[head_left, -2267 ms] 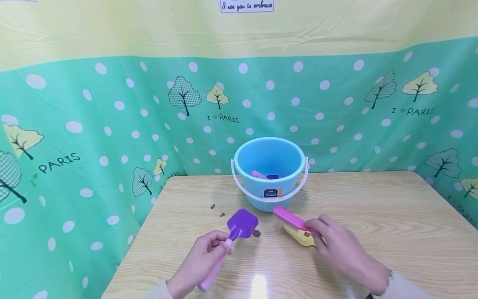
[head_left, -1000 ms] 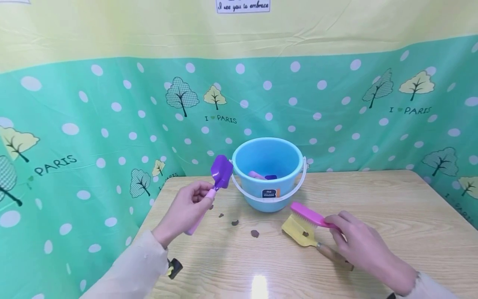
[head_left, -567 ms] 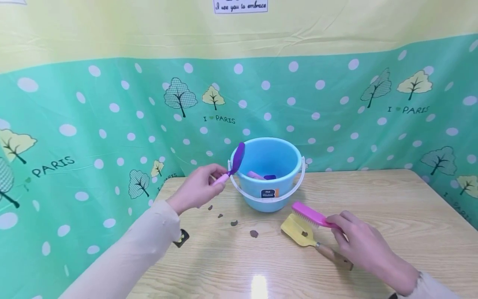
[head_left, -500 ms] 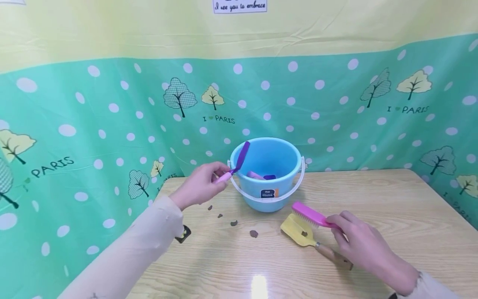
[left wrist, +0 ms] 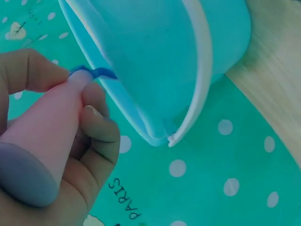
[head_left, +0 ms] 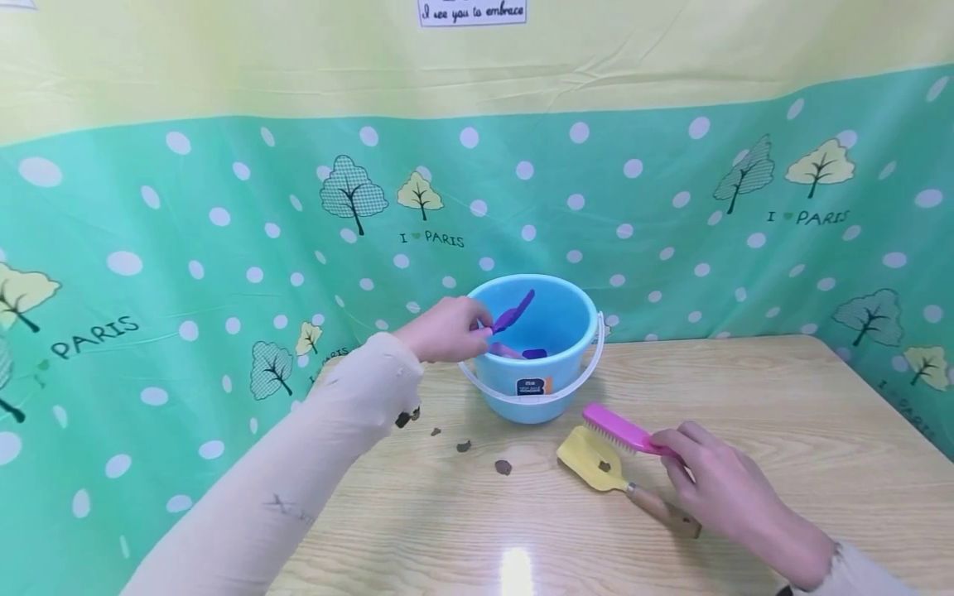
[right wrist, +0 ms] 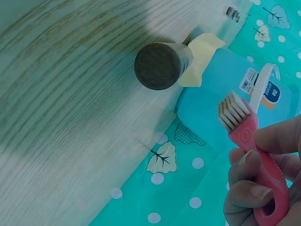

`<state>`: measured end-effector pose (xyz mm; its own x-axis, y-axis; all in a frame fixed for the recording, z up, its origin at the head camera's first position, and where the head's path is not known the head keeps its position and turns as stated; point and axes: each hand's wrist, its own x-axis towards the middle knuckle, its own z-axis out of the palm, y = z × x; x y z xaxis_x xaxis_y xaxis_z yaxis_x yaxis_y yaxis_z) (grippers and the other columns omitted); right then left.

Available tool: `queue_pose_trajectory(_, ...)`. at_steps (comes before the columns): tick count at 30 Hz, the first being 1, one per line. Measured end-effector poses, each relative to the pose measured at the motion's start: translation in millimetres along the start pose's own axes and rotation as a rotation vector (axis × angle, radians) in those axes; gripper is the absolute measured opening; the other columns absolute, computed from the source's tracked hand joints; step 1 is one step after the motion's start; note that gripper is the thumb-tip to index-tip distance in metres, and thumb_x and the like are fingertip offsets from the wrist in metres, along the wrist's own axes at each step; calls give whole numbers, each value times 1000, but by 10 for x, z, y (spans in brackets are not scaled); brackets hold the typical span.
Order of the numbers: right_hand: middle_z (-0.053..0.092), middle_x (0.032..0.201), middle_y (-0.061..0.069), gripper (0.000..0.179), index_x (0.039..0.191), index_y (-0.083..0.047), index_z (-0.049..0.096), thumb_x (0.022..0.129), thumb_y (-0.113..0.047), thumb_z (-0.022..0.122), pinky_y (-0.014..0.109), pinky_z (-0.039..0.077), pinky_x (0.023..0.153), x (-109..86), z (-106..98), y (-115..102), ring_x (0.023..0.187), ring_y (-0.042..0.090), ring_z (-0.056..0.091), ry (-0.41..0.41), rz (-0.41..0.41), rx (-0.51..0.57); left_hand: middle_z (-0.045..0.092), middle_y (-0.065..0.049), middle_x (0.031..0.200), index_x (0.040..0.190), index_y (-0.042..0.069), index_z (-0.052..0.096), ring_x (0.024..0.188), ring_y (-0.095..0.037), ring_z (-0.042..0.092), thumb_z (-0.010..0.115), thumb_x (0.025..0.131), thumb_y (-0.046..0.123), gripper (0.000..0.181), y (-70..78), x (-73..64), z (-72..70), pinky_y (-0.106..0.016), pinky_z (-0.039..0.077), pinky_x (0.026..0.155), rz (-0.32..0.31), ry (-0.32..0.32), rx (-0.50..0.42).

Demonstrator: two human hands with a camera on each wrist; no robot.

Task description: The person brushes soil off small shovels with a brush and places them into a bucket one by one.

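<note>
My left hand (head_left: pixel 445 329) is at the left rim of the light blue bucket (head_left: pixel 498 377). It grips the pink handle (left wrist: pixel 47 125) of a small toy shovel, whose purple blade (head_left: pixel 513 314) reaches in over the bucket's mouth. A pink-handled thing (head_left: pixel 504 352) and a dark blue piece (head_left: pixel 533 353) lie inside the bucket. In my right hand (head_left: pixel 719 480) is a pink brush (head_left: pixel 617 428), held by its handle with the bristles down over a yellow shovel (head_left: pixel 585 455). That shovel lies on the table, one brown bit (head_left: pixel 604 467) on its blade.
Several brown bits, the largest (head_left: pixel 503 468) among them, lie on the wooden table (head_left: pixel 745 397) left of the yellow shovel. The bucket's white handle (head_left: pixel 589 374) hangs down its front. A green dotted cloth (head_left: pixel 656 207) hangs behind and beside the table.
My left hand has lifted the purple shovel from the table, tilted it and carried it right over the bucket's rim. My right hand shifted the brush slightly right earlier, then stayed nearly still.
</note>
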<state>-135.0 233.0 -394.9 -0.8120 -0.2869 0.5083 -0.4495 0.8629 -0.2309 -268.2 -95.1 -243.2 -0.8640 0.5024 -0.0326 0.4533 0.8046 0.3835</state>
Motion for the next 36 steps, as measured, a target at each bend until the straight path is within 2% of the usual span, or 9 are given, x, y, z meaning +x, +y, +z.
queue_pose_trajectory(4,55,81,-11,31,100,-16,70,74,1,72,18,33,44,-5,-6,-3,58,-2,38,-8,11,-4,66,-5,99,115,4,65,84,-18,59,53,96,19,27,75,144,11,-30,50,73,-28,-38,63)
queue_pose_trajectory(8,54,80,-10,30,101,-15,70,75,1,72,18,34,45,-9,-9,-1,58,-1,38,-24,21,-4,66,-3,101,113,6,66,90,-17,59,54,96,20,25,132,272,34,-31,49,80,-53,-76,103)
queue_pose_trajectory(12,53,80,-10,30,101,-14,70,75,0,71,18,34,45,-11,-6,6,58,0,38,-30,23,-6,65,-3,86,97,7,70,81,-17,58,57,95,19,18,172,381,72,-31,49,74,-65,-112,155)
queue_pose_trajectory(16,53,80,-10,29,101,-14,70,76,0,70,18,34,45,-9,1,9,58,0,38,-28,25,-8,62,-4,75,83,10,67,71,-18,57,63,91,20,14,219,469,149,-30,48,67,-84,-127,221)
queue_pose_trajectory(19,53,80,-10,29,102,-14,69,76,0,70,18,34,45,-13,7,9,58,0,38,-35,32,-6,62,-2,78,88,12,64,73,-18,58,65,88,17,5,267,524,230,-30,49,69,-106,-117,293)
queue_pose_trajectory(23,52,80,-11,29,102,-15,69,77,-1,70,17,34,44,-37,20,13,57,-1,38,-47,44,-5,62,-1,89,100,15,62,81,-19,58,63,84,13,16,331,583,337,-34,49,78,-129,-112,391)
queue_pose_trajectory(28,53,81,-10,29,102,-15,69,77,-1,70,17,35,45,-55,32,19,58,-1,39,-52,47,-7,61,0,95,101,17,61,85,-20,57,60,85,12,17,379,678,406,-37,48,84,-168,-102,412)
queue_pose_trajectory(36,54,81,-10,28,102,-14,69,77,-1,70,17,35,45,-50,26,23,58,-1,39,-62,51,-6,64,0,95,102,18,63,84,-18,58,59,86,15,17,410,844,487,-38,49,85,-156,-102,455)
